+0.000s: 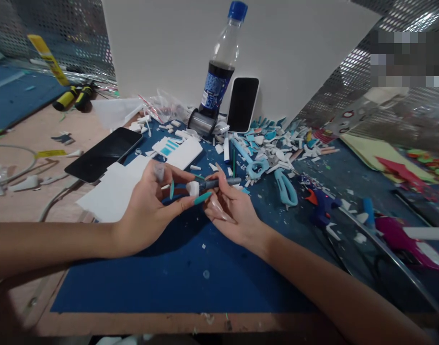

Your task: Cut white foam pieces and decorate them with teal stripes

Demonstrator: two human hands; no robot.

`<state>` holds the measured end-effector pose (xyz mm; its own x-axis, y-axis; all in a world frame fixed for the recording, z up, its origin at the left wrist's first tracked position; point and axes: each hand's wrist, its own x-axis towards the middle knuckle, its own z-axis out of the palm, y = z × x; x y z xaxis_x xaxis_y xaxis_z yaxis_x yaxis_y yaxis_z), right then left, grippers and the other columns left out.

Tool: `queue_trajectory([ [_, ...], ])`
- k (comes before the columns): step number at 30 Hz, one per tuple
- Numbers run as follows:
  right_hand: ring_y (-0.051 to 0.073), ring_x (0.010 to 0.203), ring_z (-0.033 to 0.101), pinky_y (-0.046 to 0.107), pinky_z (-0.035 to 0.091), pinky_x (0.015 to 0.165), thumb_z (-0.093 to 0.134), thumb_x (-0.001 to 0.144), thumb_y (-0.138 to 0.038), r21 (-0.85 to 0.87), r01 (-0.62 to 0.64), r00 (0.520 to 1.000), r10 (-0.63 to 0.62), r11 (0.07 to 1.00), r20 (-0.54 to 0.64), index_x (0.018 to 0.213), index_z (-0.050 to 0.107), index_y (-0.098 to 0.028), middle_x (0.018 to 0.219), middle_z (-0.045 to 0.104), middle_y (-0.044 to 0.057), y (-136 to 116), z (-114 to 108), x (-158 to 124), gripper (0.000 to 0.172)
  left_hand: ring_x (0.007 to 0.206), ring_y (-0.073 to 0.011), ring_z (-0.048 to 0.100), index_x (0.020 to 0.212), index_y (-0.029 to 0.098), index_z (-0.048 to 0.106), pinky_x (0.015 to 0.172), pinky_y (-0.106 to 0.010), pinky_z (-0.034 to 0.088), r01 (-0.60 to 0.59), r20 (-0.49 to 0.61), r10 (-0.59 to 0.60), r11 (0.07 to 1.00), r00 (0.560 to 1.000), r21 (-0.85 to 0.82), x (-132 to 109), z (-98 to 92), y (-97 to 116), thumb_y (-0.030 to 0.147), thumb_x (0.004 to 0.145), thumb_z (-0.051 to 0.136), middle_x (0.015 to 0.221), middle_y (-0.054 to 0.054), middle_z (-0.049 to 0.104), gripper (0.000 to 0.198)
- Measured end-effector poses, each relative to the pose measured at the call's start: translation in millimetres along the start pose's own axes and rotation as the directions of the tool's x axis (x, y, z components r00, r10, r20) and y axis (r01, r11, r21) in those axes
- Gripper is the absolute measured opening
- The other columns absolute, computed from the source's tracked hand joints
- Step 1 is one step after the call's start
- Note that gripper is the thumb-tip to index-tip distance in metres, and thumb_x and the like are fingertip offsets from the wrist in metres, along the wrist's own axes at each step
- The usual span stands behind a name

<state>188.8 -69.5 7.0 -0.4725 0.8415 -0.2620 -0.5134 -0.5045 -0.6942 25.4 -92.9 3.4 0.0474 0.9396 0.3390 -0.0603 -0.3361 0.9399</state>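
Both hands meet above the blue mat (169,282), near its middle. My left hand (158,196) pinches a small white piece (193,188) between thumb and fingertips. A dark grey pen-like tool (219,183) lies level beside that piece, its far end pointing right. My right hand (230,203) is closed around this tool with thumb and fingers. Some of the tool's left part is hidden by the left fingers. White sheets (111,191) lie behind my left wrist.
A bottle (219,72) and an upright phone (243,104) stand behind the hands among white and blue scraps. Another phone (103,154) lies left. Light blue scissors (257,167) and a glue gun (322,206) lie right.
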Motion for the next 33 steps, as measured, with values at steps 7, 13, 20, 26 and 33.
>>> queue_trajectory([
  [7, 0.006, 0.032, 0.028, 0.017, 0.029, 0.039, 0.047, 0.094, -0.039, 0.019, -0.029, 1.0, 0.029, 0.999, -0.011, 0.081, 0.053, -0.022, 0.04, 0.044, -0.008, 2.4, 1.4, 0.4, 0.023, 0.091, -0.0144, 0.067, 0.078, 0.022, 0.035, 0.076, -0.027, 0.061, -0.039, -0.006, 0.039, 0.999, 0.999, 0.031, 0.3, 0.3, 0.7, 0.012, 0.076, 0.07, 0.089, 0.002, 0.064, 0.037],
  [13, 0.005, 0.031, 0.029, 0.017, 0.03, 0.039, 0.056, 0.09, -0.038, 0.086, -0.063, 0.998, 0.061, 0.994, 0.021, 0.076, 0.049, -0.021, 0.039, 0.044, -0.009, 4.4, 1.0, -1.3, 0.023, 0.098, -0.0177, 0.068, 0.079, 0.023, 0.036, 0.076, -0.028, 0.062, -0.097, 0.044, 0.094, 0.992, 0.995, 0.083, -5.4, -3.8, -0.5, 0.012, 0.08, 0.067, 0.091, 0.001, 0.064, 0.033],
  [20, 0.005, 0.03, 0.027, 0.017, 0.024, 0.035, 0.067, 0.082, -0.04, 0.074, -0.063, 0.998, 0.064, 0.995, -0.015, 0.073, 0.044, -0.022, 0.04, 0.046, -0.011, 5.5, 3.8, -3.5, 0.031, 0.096, -0.0188, 0.068, 0.076, 0.023, 0.036, 0.077, -0.03, 0.059, -0.183, 0.088, 0.165, 0.946, 0.982, 0.268, -10.2, -5.7, 1.3, 0.011, 0.08, 0.065, 0.089, 0.001, 0.068, 0.032],
  [26, 0.005, 0.031, 0.032, 0.019, 0.026, 0.037, 0.061, 0.086, -0.044, -0.056, 0.046, 0.999, -0.044, 0.997, 0.023, 0.08, 0.043, -0.024, 0.044, 0.049, -0.012, 6.5, 0.2, -2.6, 0.028, 0.098, -0.0199, 0.066, 0.078, 0.023, 0.037, 0.07, -0.03, 0.059, -0.131, 0.092, 0.114, 0.97, 0.989, 0.204, -5.8, -5.4, 0.0, 0.014, 0.082, 0.063, 0.094, 0.0, 0.064, 0.028],
  [33, 0.006, 0.036, 0.049, 0.017, 0.032, 0.034, 0.066, 0.083, -0.037, -0.222, 0.31, 0.947, -0.321, 0.924, -0.014, 0.077, 0.048, -0.022, 0.05, 0.057, -0.009, 5.5, 4.5, -6.6, 0.023, 0.089, -0.0168, 0.066, 0.082, 0.023, 0.034, 0.059, -0.023, 0.056, -0.037, 0.095, 0.025, 0.992, 0.995, 0.121, 0.8, -2.6, -4.8, 0.016, 0.082, 0.063, 0.092, -0.001, 0.06, 0.029],
])
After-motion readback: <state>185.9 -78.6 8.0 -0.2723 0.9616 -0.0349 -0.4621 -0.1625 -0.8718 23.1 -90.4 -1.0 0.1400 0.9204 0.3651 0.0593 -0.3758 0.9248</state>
